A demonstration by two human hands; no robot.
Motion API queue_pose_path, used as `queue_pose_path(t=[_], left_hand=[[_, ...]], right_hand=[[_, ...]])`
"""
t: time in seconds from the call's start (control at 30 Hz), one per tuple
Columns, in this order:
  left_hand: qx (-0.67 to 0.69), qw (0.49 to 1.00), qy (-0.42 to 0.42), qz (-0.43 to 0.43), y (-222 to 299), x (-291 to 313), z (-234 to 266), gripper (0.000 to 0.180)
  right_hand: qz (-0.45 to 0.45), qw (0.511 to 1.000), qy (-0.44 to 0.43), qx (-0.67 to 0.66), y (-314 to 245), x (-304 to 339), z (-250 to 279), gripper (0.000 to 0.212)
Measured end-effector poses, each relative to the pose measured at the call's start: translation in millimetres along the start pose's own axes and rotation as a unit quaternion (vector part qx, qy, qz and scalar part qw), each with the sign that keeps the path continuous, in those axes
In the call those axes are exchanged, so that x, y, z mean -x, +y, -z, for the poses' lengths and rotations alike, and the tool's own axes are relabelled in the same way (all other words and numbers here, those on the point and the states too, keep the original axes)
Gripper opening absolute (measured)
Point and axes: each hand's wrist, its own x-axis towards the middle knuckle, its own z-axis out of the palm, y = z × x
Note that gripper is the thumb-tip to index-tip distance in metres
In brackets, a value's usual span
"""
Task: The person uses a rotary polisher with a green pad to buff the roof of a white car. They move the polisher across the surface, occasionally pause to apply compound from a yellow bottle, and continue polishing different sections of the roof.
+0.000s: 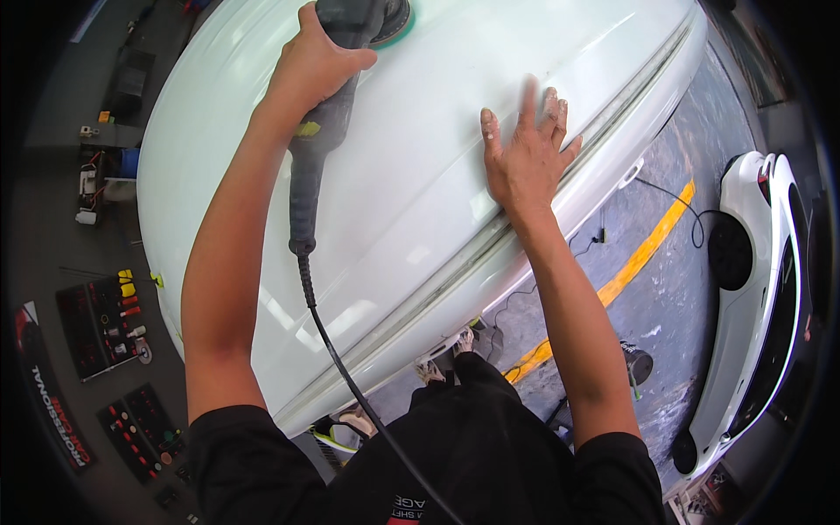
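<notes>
On the white hood (437, 184), well in from its right edge, the left hand (312, 68) gripped the polisher (331, 124), maybe to steer it; the right hand (530, 162) spread open near that edge, maybe for balance.

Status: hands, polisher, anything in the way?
Left hand gripping polisher. Right hand spread over white panel. Green pad partly cropped, contact unclear. Black cord trails clear of pad.

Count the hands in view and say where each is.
2: the left hand grips the polisher; the right hand is spread over the white panel. No others show.
</notes>
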Motion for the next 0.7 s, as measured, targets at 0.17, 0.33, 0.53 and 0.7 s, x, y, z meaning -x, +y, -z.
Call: queue_pose_path(t=[0.17, 0.33, 0.53, 0.7], left_hand=[[0.001, 0.999, 0.006, 0.043, -25, 35, 20, 0.105], [0.03, 0.997, 0.015, 0.073, -58, 80, 41, 0.103], [0.024, 0.991, 0.053, 0.119, -99, 142, 61, 0.1], [0.033, 0.985, 0.06, 0.156, -129, 193, 83, 0.099]], right_hand=[[-0.001, 1.0, 0.009, 0.009, 1, 1, -4, 0.084], [-0.003, 1.0, 0.006, 0.01, -1, 2, -2, 0.086], [0.0, 1.0, 0.016, -0.006, -3, 3, -1, 0.086], [0.001, 1.0, 0.007, -0.018, -7, 5, 1, 0.086]])
